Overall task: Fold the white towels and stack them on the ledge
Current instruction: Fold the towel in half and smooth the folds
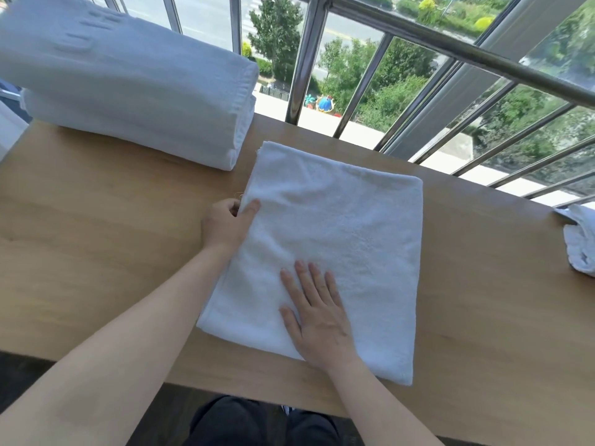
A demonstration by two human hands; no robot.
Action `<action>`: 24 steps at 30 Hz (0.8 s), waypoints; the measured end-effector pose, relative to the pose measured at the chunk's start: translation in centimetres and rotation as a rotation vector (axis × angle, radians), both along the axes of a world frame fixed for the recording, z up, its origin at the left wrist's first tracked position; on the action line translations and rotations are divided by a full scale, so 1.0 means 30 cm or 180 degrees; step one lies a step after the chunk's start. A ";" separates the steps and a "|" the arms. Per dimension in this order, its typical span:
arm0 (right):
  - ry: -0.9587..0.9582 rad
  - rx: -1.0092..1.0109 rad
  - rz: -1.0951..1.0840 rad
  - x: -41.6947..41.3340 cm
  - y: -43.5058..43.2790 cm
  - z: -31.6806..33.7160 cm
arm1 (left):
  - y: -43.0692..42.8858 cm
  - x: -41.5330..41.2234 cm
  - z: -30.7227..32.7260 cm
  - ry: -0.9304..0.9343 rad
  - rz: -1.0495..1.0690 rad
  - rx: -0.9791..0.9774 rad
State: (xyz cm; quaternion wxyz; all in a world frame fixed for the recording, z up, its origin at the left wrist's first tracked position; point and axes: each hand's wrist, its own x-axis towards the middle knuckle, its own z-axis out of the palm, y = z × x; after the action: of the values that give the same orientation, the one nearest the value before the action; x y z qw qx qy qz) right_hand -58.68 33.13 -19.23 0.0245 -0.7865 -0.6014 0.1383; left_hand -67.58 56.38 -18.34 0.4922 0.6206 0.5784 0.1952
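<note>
white towel (338,239), folded to a rectangle, lies flat mid ledge (96,236), which is wood. left hand (225,225) is at the towel's 9 o'clock edge: thumb on top, fingers curled at the rim, pinching the edge. right hand (317,312) lies palm down on the towel toward 6 o'clock, fingers straight and slightly spread, pressing flat, gripping nothing. bare forearms (128,333) reach in from 6 to 7 o'clock. stack (128,91) of folded white towels sits on the ledge at 10 o'clock, just beside the towel's far left corner; contact unclear. crumpled white cloth (579,243) at 3 o'clock, cut by the frame. metal railing (450,43) runs along the ledge's far side, 12 to 3 o'clock.
</note>
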 end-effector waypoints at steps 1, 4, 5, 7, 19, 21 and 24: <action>-0.0015 -0.0003 0.0005 0.000 0.002 -0.001 | 0.021 0.016 0.001 0.0018 -0.0020 -0.0029; -0.0031 -0.0001 0.0003 -0.001 0.002 0.002 | 0.068 0.046 0.000 0.0169 -0.0202 0.0039; -0.0013 -0.0012 0.0002 -0.001 0.002 0.002 | 0.072 0.049 -0.002 0.0178 -0.0223 0.0080; 0.0005 -0.0015 -0.0012 -0.002 0.000 -0.001 | 0.059 0.046 -0.002 0.0124 -0.0160 0.0108; 0.0001 -0.0005 -0.0093 0.001 0.007 -0.007 | -0.241 -0.309 0.002 -0.0171 -0.0114 -0.0993; -0.0008 -0.0013 -0.0076 0.000 0.004 -0.003 | -0.245 -0.332 0.002 -0.0298 -0.0140 -0.1013; 0.0045 -0.0051 -0.0064 0.001 0.009 0.004 | -0.261 -0.353 -0.003 -0.0432 -0.0116 -0.0898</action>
State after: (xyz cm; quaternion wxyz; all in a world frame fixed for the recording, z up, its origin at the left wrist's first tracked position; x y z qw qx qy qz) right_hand -58.66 33.40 -19.11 0.0238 -0.7917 -0.5922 0.1484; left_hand -78.17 48.55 -18.43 0.6158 0.5411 0.5542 0.1445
